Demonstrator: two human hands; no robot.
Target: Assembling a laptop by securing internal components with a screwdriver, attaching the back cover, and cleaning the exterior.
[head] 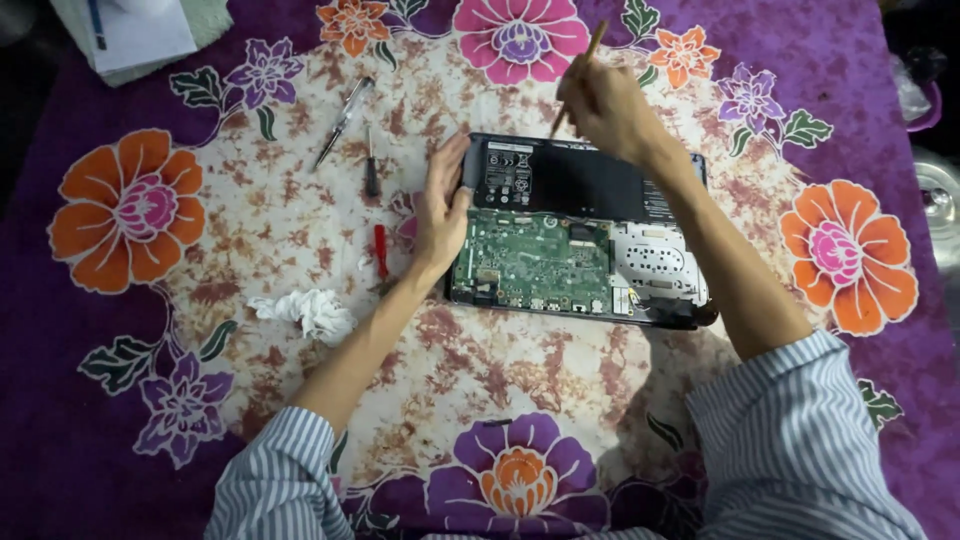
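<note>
opened laptop (580, 235) on floral cloth (250, 240); left hand (442, 215) steadies its edge, right hand (605, 108) holds thin brush (580, 75).

You are working in what looks like a home, not a fitted workshop. The surface under you is a purple cloth (120, 420) printed with big orange and pink flowers, spread like a tablecloth or bedcover. An opened laptop (580, 235) lies straight on that fabric, with no bench mat. A few small screwdrivers (372, 165) and a crumpled tissue (310, 312) sit loose beside it. A shiny metal vessel (940, 205) shows at your right edge.
</note>
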